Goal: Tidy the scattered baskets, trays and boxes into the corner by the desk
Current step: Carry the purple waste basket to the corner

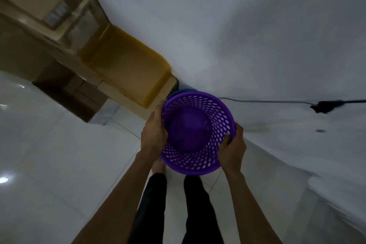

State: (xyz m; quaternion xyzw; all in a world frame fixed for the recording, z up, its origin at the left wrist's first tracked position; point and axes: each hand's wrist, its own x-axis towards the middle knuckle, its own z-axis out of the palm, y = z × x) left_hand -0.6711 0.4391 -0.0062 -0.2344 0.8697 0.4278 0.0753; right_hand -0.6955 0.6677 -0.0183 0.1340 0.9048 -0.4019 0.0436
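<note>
Basket (198, 132): round, purple, perforated plastic

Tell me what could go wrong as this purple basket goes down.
The purple basket, gripped by the left hand and right hand, hides most of the blue rim behind it, so it may land off-centre. The yellow tray lies close by the left hand; a bump might shift it. The cable along the wall could snag a foot.

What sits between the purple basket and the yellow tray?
Head view: a blue rounded rim peeks out between round purple perforated plastic basket and rectangular yellow plastic tray.
</note>
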